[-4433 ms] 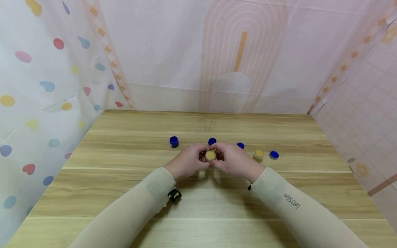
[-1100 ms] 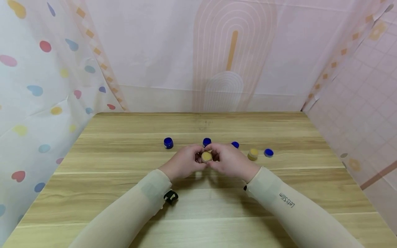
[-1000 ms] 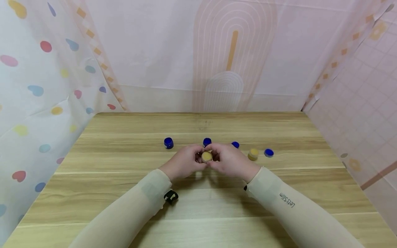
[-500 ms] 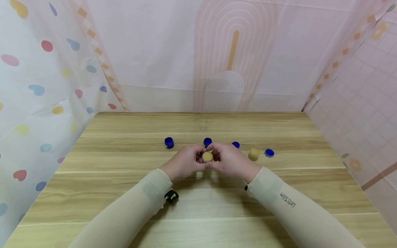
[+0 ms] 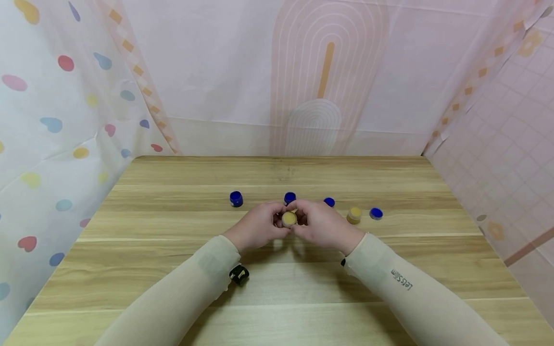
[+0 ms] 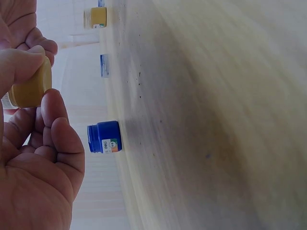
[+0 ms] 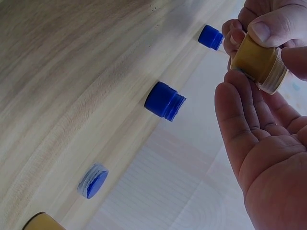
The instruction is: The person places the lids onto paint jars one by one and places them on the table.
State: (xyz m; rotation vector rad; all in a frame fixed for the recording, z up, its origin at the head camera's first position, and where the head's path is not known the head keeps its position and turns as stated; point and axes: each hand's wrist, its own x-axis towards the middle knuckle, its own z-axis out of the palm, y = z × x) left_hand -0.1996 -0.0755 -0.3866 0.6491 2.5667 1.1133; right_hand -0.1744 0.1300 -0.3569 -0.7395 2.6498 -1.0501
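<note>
A small paint jar (image 5: 289,219) with yellow paint and a clear ribbed lid (image 7: 274,75) is held over the table between both hands. My left hand (image 5: 259,225) grips the yellow body, its thumb (image 7: 273,28) pressed along the side. My right hand (image 5: 322,225) holds the lid end, the thumb at the lid and the fingers reaching under the jar. Just beyond the hands stands a lidless blue paint jar (image 7: 163,100), partly covered by the fingers in the head view. Another lidless blue jar (image 5: 236,199) stands to the left.
Two blue-stained clear lids (image 5: 329,202) (image 5: 376,214) lie to the right of the hands. Between them stands a second yellow paint jar (image 5: 354,216). The wooden table (image 5: 277,312) ends at patterned curtains (image 5: 225,72) behind and on both sides.
Since the oldest frame the head view has turned slightly, shifting everything a little to the left. Both hands keep their hold on the yellow jar, with no other clear movement.
</note>
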